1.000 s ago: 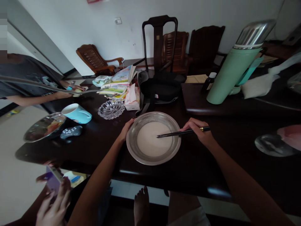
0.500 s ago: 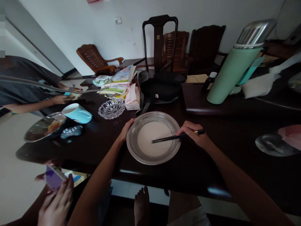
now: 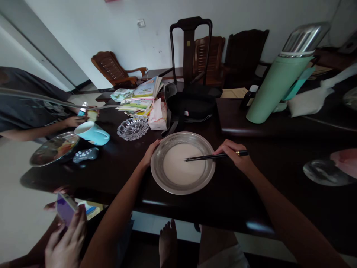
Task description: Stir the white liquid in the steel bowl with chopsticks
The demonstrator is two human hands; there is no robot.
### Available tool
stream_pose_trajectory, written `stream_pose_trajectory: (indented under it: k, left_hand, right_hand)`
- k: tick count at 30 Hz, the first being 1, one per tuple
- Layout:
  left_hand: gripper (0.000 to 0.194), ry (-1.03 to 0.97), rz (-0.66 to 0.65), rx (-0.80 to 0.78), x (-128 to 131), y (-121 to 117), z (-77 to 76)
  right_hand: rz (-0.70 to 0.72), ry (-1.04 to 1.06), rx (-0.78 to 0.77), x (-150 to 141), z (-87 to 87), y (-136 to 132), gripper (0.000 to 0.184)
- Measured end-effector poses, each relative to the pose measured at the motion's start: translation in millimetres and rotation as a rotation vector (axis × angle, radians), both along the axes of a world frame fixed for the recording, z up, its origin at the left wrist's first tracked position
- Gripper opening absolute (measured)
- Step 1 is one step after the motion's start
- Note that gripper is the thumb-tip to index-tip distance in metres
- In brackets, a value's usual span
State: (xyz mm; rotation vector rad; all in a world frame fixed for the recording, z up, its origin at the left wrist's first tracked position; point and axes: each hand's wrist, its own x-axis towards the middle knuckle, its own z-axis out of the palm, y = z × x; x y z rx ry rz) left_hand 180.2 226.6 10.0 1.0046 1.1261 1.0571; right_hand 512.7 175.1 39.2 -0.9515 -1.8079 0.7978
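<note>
A round metal bowl (image 3: 165, 179) holding a white batter (image 3: 181, 167) sits on the dark table (image 3: 119, 167) in front of me. My left hand (image 3: 149, 153) grips the bowl's left rim. My right hand (image 3: 232, 156) is closed on a pair of black chopsticks (image 3: 212, 157), whose tips reach into the batter near the bowl's middle.
A tall green thermos (image 3: 281, 74), a black bag (image 3: 189, 104), a stack of books (image 3: 139, 98), a glass dish (image 3: 132, 128), a blue mug (image 3: 93, 133) and a metal plate (image 3: 52, 147) stand around. Another person's hand holds a phone (image 3: 65, 208) at lower left; a second person sits at far left.
The chopstick tips swung left and toward me through the batter, then back to the right. My left hand stayed on the rim. The person at left shifted their hands.
</note>
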Motion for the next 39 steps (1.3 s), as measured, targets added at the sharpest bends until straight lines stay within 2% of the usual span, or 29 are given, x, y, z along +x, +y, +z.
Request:
stream_pose_trajectory:
  k: [3, 6, 11, 16, 18, 21, 26, 28, 31, 33, 36, 39]
  left_hand:
    - [0.045, -0.009, 0.001, 0.004, -1.3, 0.9, -2.2]
    - [0.046, -0.016, -0.008, 0.007, -2.7, 1.4, -3.8]
    - [0.050, -0.017, -0.035, 0.023, -3.5, 2.2, -5.2]
    - [0.047, -0.003, -0.014, 0.025, -2.3, 2.1, -3.7]
    - [0.047, -0.011, -0.012, 0.028, -1.6, 1.5, -2.4]
    - [0.049, -0.026, -0.025, 0.015, -0.7, 0.6, -1.0]
    - [0.050, -0.008, -0.031, 0.011, -0.3, 0.1, -0.5]
    - [0.050, 0.004, -0.025, 0.015, -0.2, 0.4, -0.6]
    - [0.048, 0.003, -0.023, 0.030, -0.7, 1.3, -1.7]
    - [0.046, -0.012, -0.034, 0.037, -1.7, 2.0, -3.1]
    - [0.044, -0.034, -0.056, 0.049, -3.8, 3.3, -6.3]
    - [0.044, -0.043, -0.065, 0.068, -5.7, 4.9, -10.1]
  right_hand:
    - [0.051, 0.055, -0.040, -0.3, 0.5, -1.0, 0.033]
    - [0.124, -0.007, -0.023, -1.9, 0.9, -1.4, 0.032]
    - [0.022, 0.018, 0.014, 0.2, -0.5, 0.1, 0.031]
    - [0.111, -0.047, 0.008, 0.0, -0.6, 0.6, 0.029]
    - [0.069, -0.067, 0.031, 1.0, 0.7, 1.4, 0.026]
    - [0.013, -0.001, 0.009, 2.2, 2.5, 1.4, 0.030]
    - [0.117, -0.034, -0.019, -1.9, 2.1, -0.6, 0.029]
    - [0.065, -0.063, 0.001, -1.4, 3.1, -0.5, 0.026]
    - [-0.044, 0.011, -0.017, 1.7, 5.7, -0.5, 0.030]
    - [-0.010, 0.053, -0.052, 1.8, 5.9, -1.3, 0.034]
    - [0.114, -0.024, -0.049, -1.5, 3.5, -2.0, 0.031]
    - [0.080, -0.075, -0.006, -1.1, 2.0, -1.2, 0.023]
